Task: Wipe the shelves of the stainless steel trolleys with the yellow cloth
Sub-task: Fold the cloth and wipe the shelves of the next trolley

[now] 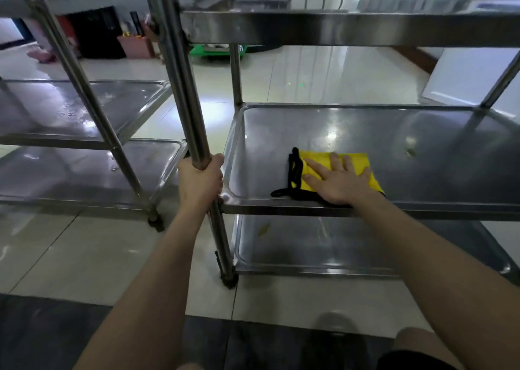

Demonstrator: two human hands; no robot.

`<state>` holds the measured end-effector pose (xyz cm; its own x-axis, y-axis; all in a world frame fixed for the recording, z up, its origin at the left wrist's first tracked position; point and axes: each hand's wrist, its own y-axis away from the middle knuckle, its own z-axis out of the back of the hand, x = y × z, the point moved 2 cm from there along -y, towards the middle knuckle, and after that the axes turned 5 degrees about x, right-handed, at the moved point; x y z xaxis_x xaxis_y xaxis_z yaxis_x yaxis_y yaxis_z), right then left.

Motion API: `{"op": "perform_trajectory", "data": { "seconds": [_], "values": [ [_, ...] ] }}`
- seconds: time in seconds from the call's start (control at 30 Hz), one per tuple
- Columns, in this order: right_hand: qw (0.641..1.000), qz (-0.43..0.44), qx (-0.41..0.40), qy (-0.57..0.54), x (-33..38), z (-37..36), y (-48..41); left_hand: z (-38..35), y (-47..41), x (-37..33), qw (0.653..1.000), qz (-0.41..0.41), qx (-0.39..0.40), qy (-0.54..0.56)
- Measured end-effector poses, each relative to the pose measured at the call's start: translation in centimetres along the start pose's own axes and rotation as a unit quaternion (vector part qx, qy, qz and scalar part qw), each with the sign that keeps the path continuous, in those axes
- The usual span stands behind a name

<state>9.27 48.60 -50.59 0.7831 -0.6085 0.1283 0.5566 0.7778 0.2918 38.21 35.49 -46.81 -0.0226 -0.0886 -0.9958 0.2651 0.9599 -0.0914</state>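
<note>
On shelf [394, 133] | right hand [337, 181] presses yellow cloth [315, 155] | left hand [201, 178] grips post [183, 88]

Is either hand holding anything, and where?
The left hand grips the stainless steel trolley's front corner post just above its middle shelf. The right hand only presses flat on the black-edged yellow cloth.

Two stainless steel trolleys [70, 107] [394, 133], one yellow cloth [318, 156], and two hands [200, 178] [340, 183].

Pale glossy floor tiles [70, 257] spread around; a low green object [199, 51] sits at twelve o'clock; a pink box [135, 47] at eleven; a white panel [464, 79] at two; a dark mat [42, 333] at seven.
</note>
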Motion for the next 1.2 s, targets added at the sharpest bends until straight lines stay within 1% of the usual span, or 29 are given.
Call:
{"op": "perform_trajectory", "data": {
  "seconds": [0.07,0.17,0.27,0.37,0.43,0.5,0.6,0.7,0.77,0.83,0.93,1.03,1.1,1.2],
  "values": [
    [0.999,-0.033,-0.001,0.002,-0.9,0.9,-3.0,0.0,0.0,0.5,1.0,-0.006,0.005,0.009],
    [0.998,-0.055,-0.004,-0.006,1.8,2.6,-8.8,0.1,0.1,1.2,1.0,-0.024,0.005,0.014],
    [1.0,-0.013,-0.007,-0.013,8.0,4.2,-14.1,0.2,0.0,1.2,0.999,-0.047,0.006,0.013],
    [0.999,0.048,-0.01,0.011,14.3,4.3,-16.3,0.3,-0.4,1.3,0.998,-0.065,0.004,0.019],
    [0.997,0.076,-0.006,0.019,16.3,4.2,-15.3,0.3,-1.1,1.2,0.998,-0.066,0.005,0.016],
    [0.994,0.112,-0.001,0.02,16.4,3.6,-12.5,0.4,-2.1,0.8,0.998,-0.062,-0.003,0.014],
    [0.983,0.178,0.007,0.045,15.4,0.7,-6.2,0.6,-3.7,0.2,0.999,-0.046,-0.021,0.015],
    [0.978,0.206,0.012,0.04,13.4,-1.3,-1.4,0.6,-4.4,0.3,0.999,-0.035,-0.014,0.023],
    [0.978,0.206,0.022,0.038,12.2,-0.9,-1.4,0.5,-4.4,0.8,0.999,-0.035,-0.013,0.028],
    [0.981,0.187,0.028,0.046,11.9,-0.1,-3.2,0.5,-4.4,1.1,0.999,-0.038,-0.017,0.029],
    [0.992,0.119,0.001,0.04,12.3,1.2,-8.2,0.2,-4.1,1.6,0.998,-0.056,-0.02,0.036],
    [0.998,0.07,-0.008,0.003,14.7,3.4,-13.6,-0.1,-3.3,1.8,0.995,-0.089,-0.03,0.022],
    [0.999,0.048,-0.008,-0.002,16.6,4.2,-16.1,-0.5,-2.9,1.7,0.994,-0.1,-0.033,0.02],
    [0.999,0.048,-0.009,0.004,18.0,4.2,-16.8,-0.5,-3.0,1.7,0.994,-0.098,-0.046,0.015]
  ]
}}
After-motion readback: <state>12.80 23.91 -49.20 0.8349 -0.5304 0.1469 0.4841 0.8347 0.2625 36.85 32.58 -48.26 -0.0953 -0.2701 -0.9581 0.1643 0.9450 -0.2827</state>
